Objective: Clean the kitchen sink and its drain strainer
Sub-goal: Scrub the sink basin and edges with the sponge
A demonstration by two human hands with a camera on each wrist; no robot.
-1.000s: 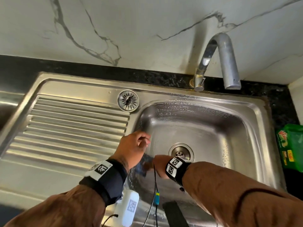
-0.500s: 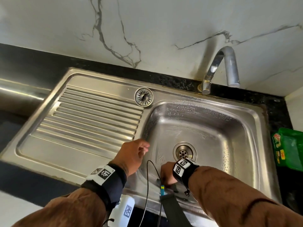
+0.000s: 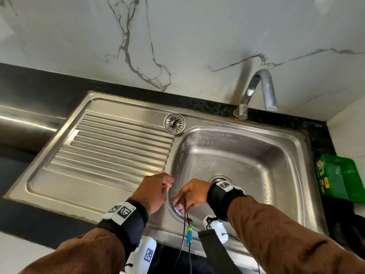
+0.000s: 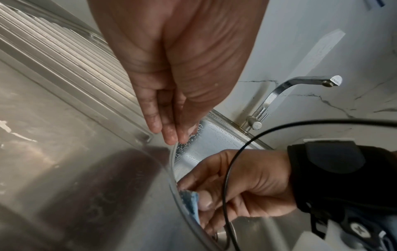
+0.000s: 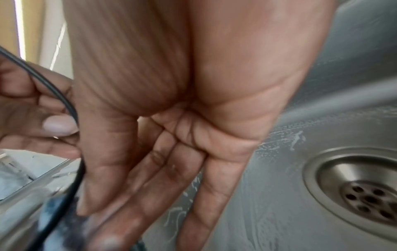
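Note:
The steel sink (image 3: 284,147) has a wet, soapy basin and an open drain hole (image 5: 365,195), half hidden behind my right wrist in the head view. The round drain strainer (image 3: 174,123) lies out on the ledge at the basin's far left corner. My right hand (image 3: 183,202) pinches a blue scrub pad (image 4: 191,203) between thumb and fingers against the rim at the basin's near left corner. My left hand (image 3: 167,182) holds nothing. Its fingers (image 4: 169,135) point down, straight, and touch the basin's left rim just beyond the right hand.
A ribbed drainboard (image 3: 118,147) fills the sink's left half. The faucet (image 3: 256,91) arches over the back right of the basin. A green packet (image 3: 339,175) lies on the black counter at the right. A thin black cable (image 3: 184,224) dangles by my right hand.
My right hand has come up from the basin's near wall to the near left corner rim with the pad. The left hand stays on the left rim. The head view has shifted left.

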